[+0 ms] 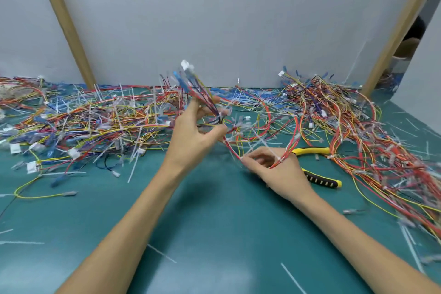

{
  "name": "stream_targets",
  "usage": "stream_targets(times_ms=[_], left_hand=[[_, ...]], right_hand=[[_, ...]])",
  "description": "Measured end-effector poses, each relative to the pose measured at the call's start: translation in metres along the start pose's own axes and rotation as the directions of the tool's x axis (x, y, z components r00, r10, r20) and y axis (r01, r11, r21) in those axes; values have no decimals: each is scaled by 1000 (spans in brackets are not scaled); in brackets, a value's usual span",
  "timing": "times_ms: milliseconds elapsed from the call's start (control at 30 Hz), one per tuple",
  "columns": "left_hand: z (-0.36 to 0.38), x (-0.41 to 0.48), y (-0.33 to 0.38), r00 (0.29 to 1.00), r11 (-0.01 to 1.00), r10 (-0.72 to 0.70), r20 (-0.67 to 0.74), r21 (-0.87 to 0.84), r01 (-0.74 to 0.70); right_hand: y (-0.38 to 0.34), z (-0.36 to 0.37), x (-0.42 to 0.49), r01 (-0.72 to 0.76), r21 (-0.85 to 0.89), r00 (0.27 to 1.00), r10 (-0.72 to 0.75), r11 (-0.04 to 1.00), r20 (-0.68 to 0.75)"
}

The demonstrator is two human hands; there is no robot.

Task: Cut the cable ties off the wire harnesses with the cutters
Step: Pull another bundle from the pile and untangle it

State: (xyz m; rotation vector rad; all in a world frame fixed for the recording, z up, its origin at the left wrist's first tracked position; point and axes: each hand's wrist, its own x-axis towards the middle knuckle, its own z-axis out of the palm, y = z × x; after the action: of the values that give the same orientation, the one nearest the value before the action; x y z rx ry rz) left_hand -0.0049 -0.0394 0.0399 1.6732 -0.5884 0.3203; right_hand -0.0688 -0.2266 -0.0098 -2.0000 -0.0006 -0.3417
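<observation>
Left hand (195, 131) is holding a wire harness (202, 93) up above the middle of the tabletop (214, 210), its grip pinching the bundle where the strands gather, connector ends fanning upward. Right hand (279, 169) is grasping the harness's trailing red loop low, near the tabletop, fingers curled round it. Cutters (310, 151), yellow-handled, are lying just behind the right hand toward the right edge, held by nobody.

Handling, as judged: harness is looking light and limp, thin strands sagging between the two hands and likely snagging on neighbours; white cable ties (265, 144) are looking stiffer, tails sticking out; best hold seems to be the bundle right beside a tie, pulled taut so the blades meet tie only; insulation is thin, so a nick is the risk.

Room: left heap (83, 122) and right heap (346, 114) are crowding the far edge and both sides; grey panels (214, 19) are closing off the back; cut tie scraps (292, 278) are lying scattered along the near edge; the near middle is offering the most open working space.
</observation>
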Motion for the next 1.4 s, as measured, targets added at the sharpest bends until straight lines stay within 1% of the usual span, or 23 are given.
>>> stream_targets(times_ms=[100,167,233,333,400,467,500,567,600,667,733,800,833,900,967,1000,1033,1100,1167,1233,1300,1333,1400], left_hand=[[-1,-3,-13,991,982,-64,-117,170,84],[-5,-1,-20,986,962,-4,-166,268,49],[-9,0,-25,986,914,58,-156,405,10],[-10,-3,-27,983,804,133,-130,594,-30],[-5,-7,-22,972,762,220,-80,636,-120],[-2,-8,-15,959,742,280,-35,642,-193],[0,-9,-12,954,731,298,-20,648,-215],[5,-9,-7,939,712,343,4,651,-263],[6,-10,-5,929,713,369,16,636,-294],[6,-11,-4,915,744,402,26,573,-343],[0,-10,-6,935,827,355,17,461,-322],[-8,-6,-5,961,888,273,32,375,-265],[-13,-4,-3,954,863,297,38,418,-285],[-25,0,-4,878,700,477,43,585,-409],[-36,1,-7,754,532,657,9,703,-472],[-40,2,-10,719,496,694,-25,740,-453],[-41,1,-13,722,495,689,-54,763,-415],[-39,2,-22,828,558,557,-68,768,-313],[-36,3,-35,934,610,354,-42,768,-196],[-39,4,-51,975,600,214,-53,795,-89],[-45,5,-66,988,562,107,-113,827,34],[-47,5,-70,989,541,61,-137,837,83],[-46,6,-75,989,486,25,-143,866,113]], right_hand=[[-7,-13,4,-90,7,991,90,996,-97],[-12,-25,5,-100,-3,974,98,995,-207],[-13,-36,5,-104,-135,949,58,985,-311],[-19,-57,6,-161,-440,870,-84,883,-487],[-23,-70,7,-177,-550,788,-217,816,-577],[-29,-71,4,-83,-613,735,-367,785,-570],[-34,-62,2,18,-630,747,-429,776,-507],[-45,-37,2,263,-573,837,-479,776,-264],[-50,-22,6,314,-521,894,-431,794,-119],[-62,4,18,315,-430,949,-297,846,110],[-72,21,32,295,-368,953,-246,882,175],[-79,23,48,336,-370,941,-297,866,159],[-80,20,56,324,-355,946,-294,877,137],[-79,12,71,217,-241,975,-223,946,2],[-78,2,83,45,43,981,-36,998,-190],[-78,-2,88,-22,196,962,74,980,-264],[-78,-7,91,-58,305,940,154,951,-303],[-81,-14,97,-77,438,936,216,896,-278],[-84,-19,99,-68,506,967,182,860,-179],[-84,-27,102,-11,550,975,132,835,-181],[-81,-41,104,37,519,949,133,854,-287],[-78,-48,104,37,443,942,116,896,-314],[-73,-52,101,-6,220,974,56,976,-219]])
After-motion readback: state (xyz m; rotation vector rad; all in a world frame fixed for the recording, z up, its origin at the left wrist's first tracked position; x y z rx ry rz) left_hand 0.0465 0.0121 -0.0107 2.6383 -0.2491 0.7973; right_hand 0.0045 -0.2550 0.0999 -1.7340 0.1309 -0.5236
